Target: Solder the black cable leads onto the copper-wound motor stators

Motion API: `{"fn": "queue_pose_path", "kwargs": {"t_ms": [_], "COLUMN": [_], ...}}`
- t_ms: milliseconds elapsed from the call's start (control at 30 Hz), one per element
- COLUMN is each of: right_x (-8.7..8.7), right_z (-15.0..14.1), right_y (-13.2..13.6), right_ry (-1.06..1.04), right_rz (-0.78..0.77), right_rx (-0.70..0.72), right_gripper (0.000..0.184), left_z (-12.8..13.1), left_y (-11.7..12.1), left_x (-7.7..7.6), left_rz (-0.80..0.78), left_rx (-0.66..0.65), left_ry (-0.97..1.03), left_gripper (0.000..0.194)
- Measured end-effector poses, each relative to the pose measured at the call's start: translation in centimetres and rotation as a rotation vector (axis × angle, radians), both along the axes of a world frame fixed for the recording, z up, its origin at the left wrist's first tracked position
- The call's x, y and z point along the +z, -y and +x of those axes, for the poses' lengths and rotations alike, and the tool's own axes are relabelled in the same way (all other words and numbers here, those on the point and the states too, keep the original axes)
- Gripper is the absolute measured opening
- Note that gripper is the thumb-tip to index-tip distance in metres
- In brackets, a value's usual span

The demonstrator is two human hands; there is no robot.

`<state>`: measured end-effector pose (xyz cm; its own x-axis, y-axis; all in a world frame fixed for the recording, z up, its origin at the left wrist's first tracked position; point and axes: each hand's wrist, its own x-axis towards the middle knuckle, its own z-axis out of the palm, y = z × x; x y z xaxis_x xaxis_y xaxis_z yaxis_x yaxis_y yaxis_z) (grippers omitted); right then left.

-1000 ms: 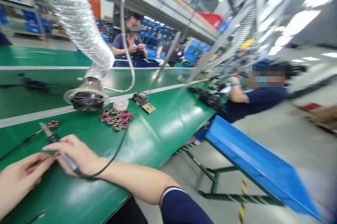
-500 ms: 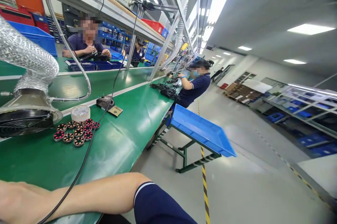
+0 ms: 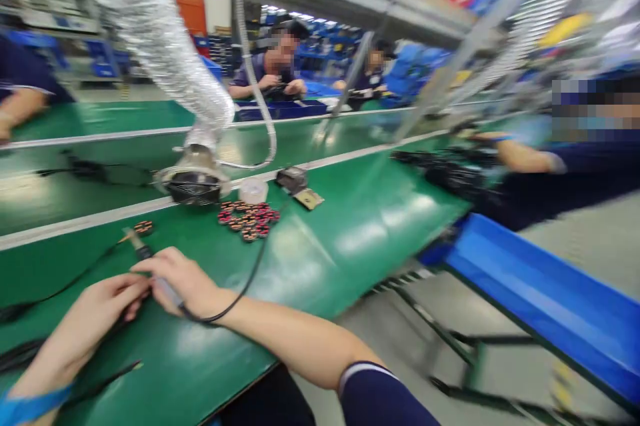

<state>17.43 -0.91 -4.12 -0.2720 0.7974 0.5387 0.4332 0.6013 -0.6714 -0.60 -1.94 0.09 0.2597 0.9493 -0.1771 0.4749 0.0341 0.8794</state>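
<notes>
My right hand [image 3: 185, 283] is closed around a soldering iron [image 3: 170, 293], whose metal end points away from me and whose black cord runs along my forearm. My left hand [image 3: 107, 306], with a blue band [image 3: 37, 403] at the wrist, is closed with its fingertips pinched beside my right hand. A black cable [image 3: 23, 354] passes under the left hand and appears to be in its grip; the fingers partly hide it. Just beyond the iron's tip lies a small copper-wound ring [image 3: 143, 227], with a thin dark lead [image 3: 85, 274] ending close to it.
Several copper-wound rings [image 3: 249, 219] cluster beside a tape roll [image 3: 253, 191] and a black holder [image 3: 291, 179]. A fume fan [image 3: 195, 186] hangs from a foil duct [image 3: 175, 46]. Co-workers sit across and to the right. A blue tray [image 3: 545, 299] stands beyond the bench edge.
My view has swung left and down, with blur. Both hands and the soldering iron are now in view; before, only my right forearm and part of its hand showed at the lower left.
</notes>
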Motion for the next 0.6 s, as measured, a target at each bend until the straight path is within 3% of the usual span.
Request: {"fn": "queue_pose_path", "kwargs": {"t_ms": [67, 133, 400, 600], "right_x": [0.1, 0.1, 2.2, 1.6], "right_z": [-0.3, -0.4, 0.5, 0.9], "right_y": [0.5, 0.5, 0.7, 1.2], "right_ry": [-0.116, -0.195, -0.419, -0.467], "right_rz": [0.057, 0.07, -0.107, -0.052], "right_rx": [0.098, 0.098, -0.156, -0.146], "right_gripper": [0.046, 0.04, 0.02, 0.026], "left_z": [-0.1, 0.2, 0.1, -0.1], "left_y": [-0.1, -0.6, -0.2, -0.5], "left_x": [-0.1, -0.4, -0.5, -1.0], "left_rz": [-0.08, -0.116, -0.198, -0.193], "left_rx": [0.086, 0.133, 0.192, 0.192], "left_ry": [-0.022, 0.008, 0.124, 0.13], "left_gripper": [0.027, 0.024, 0.023, 0.023]}}
